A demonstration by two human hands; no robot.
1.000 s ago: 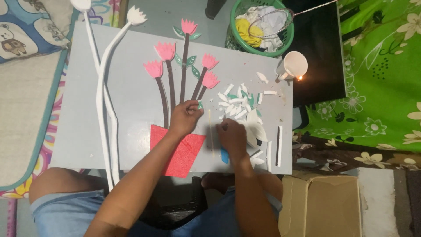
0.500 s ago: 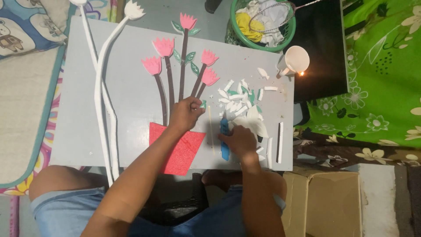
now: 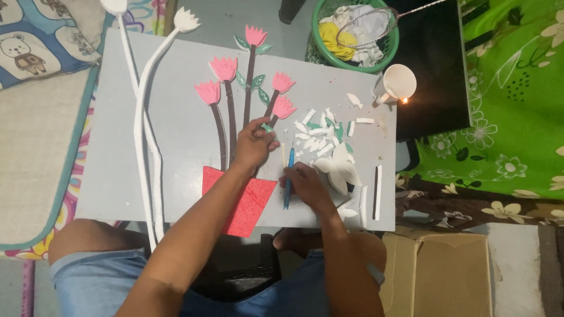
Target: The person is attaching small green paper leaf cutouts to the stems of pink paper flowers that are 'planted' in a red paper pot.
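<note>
A grey board [image 3: 170,147] carries a craft picture: pink foam flowers [image 3: 223,69] on dark brown stems [image 3: 230,120] rising out of a red glitter pot [image 3: 247,202]. My left hand [image 3: 254,142] presses down on the lower ends of the stems, just above the pot. My right hand [image 3: 305,183] grips a thin blue tool [image 3: 288,176] held upright on the board beside the pot. A thin pale stick [image 3: 283,156] lies between the two hands. White and green foam scraps [image 3: 320,136] are piled to the right of my hands.
Two long white foam stems [image 3: 144,126] with flower heads lie along the board's left side. A green basket [image 3: 352,29] of cloth and a white cup [image 3: 396,84] stand at the back right. A cardboard box [image 3: 437,276] sits at the lower right, a cushion [image 3: 35,147] at the left.
My right hand has taken up the blue tool, which now stands out above the fingers. My left hand stays on the stems. The view has shifted slightly.
</note>
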